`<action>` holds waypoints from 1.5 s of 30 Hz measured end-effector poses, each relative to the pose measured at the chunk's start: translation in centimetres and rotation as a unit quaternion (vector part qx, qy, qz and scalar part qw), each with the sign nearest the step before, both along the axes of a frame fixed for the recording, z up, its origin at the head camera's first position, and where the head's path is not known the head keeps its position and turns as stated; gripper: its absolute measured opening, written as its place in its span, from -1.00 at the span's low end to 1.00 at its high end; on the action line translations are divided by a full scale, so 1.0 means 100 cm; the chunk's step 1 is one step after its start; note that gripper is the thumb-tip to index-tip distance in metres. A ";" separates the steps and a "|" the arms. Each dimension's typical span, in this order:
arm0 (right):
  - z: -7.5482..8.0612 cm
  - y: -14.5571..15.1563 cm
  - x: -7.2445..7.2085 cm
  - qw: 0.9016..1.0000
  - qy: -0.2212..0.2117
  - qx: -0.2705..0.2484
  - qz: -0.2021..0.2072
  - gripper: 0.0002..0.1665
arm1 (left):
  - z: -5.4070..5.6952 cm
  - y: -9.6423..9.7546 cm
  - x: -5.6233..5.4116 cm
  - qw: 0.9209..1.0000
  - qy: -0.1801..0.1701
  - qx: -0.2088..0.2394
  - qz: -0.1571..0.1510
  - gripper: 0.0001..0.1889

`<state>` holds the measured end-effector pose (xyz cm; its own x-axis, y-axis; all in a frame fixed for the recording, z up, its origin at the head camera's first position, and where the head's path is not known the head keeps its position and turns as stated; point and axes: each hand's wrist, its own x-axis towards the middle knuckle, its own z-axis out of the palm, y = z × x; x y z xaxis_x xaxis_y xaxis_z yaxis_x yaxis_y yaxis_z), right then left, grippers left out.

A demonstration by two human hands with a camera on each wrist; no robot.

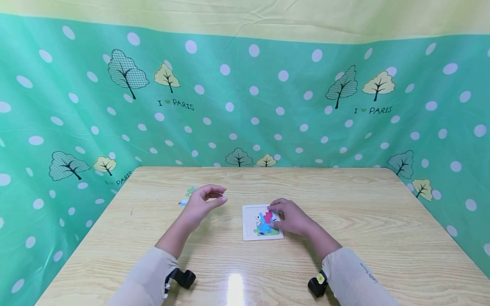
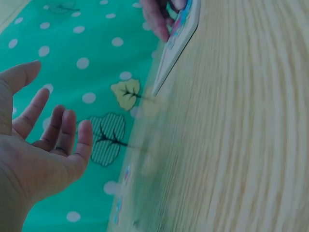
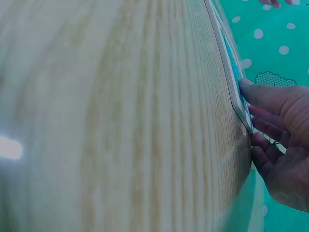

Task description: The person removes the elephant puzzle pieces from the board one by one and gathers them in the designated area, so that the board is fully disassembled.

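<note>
A square white puzzle tray (image 1: 249, 235) lies flat on the table, partly filled with jigsaw pieces that show a blue cartoon figure (image 1: 264, 227) on green ground. Over its right side, my right hand (image 1: 292, 217) pinches a pink and blue puzzle piece (image 1: 268, 216) between thumb and fingers, against the tray. That piece is partly covered by the fingers. In the right wrist view, the thumb (image 3: 265, 95) is on the puzzle's face and the lower fingers are curled at the tray's edge. My left hand (image 1: 200, 205) hovers left of the tray, fingers loosely bent, holding nothing.
Loose puzzle pieces (image 1: 183, 202) lie on the table beyond the left hand, partly hidden by it. The wood-grain table (image 1: 360, 204) meets a green dotted curtain (image 1: 283, 97) along its back and sides. Black wrist cameras (image 1: 185, 279) hang at both sleeves.
</note>
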<state>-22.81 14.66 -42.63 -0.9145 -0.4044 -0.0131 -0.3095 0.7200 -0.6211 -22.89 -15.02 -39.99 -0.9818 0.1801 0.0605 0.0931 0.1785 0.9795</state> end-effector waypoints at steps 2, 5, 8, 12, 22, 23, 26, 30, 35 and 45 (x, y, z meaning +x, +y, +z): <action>0.000 0.000 0.000 1.000 0.000 -0.001 0.000 -0.47 | 0.000 0.005 0.001 1.000 0.000 -0.011 -0.006 -0.57; 0.000 -0.001 0.000 1.000 0.000 0.000 -0.002 -0.47 | -0.001 0.011 0.002 1.000 -0.001 -0.026 -0.017 -0.57; 0.000 -0.001 0.001 1.000 0.000 0.002 -0.004 -0.47 | -0.001 0.018 0.003 0.999 -0.004 -0.036 -0.031 -0.57; 0.001 -0.002 0.001 1.000 -0.003 0.006 -0.006 -0.45 | -0.002 0.027 0.004 0.998 -0.009 -0.044 -0.044 -0.58; 0.003 -0.002 -0.002 1.000 -0.003 0.007 -0.003 -0.45 | -0.007 0.049 0.003 0.994 -0.009 -0.074 -0.077 -0.61; 0.003 -0.002 -0.003 1.000 -0.003 0.006 -0.002 -0.45 | -0.008 0.051 0.003 0.994 -0.003 -0.078 -0.081 -0.61; 0.002 -0.002 -0.003 1.000 0.004 0.009 0.002 -0.45 | -0.010 0.057 0.002 0.991 0.012 -0.094 -0.095 -0.63; 0.001 -0.001 -0.003 1.000 0.010 0.012 0.005 -0.46 | -0.013 0.064 0.001 0.984 0.020 -0.128 -0.119 -0.62; 0.001 -0.001 -0.001 1.000 0.010 0.010 0.003 -0.47 | -0.017 0.070 -0.002 0.973 0.019 -0.183 -0.138 -0.55; 0.000 -0.002 0.003 1.000 0.000 -0.007 -0.004 -0.28 | -0.022 0.079 -0.009 0.951 0.032 -0.270 -0.147 -0.55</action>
<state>-22.55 14.50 -42.59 -0.9176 -0.3974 -0.0072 -0.3043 0.7142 -0.6303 -23.81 -7.12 -42.15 -0.8816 0.4680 -0.0610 0.2730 0.6112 0.7429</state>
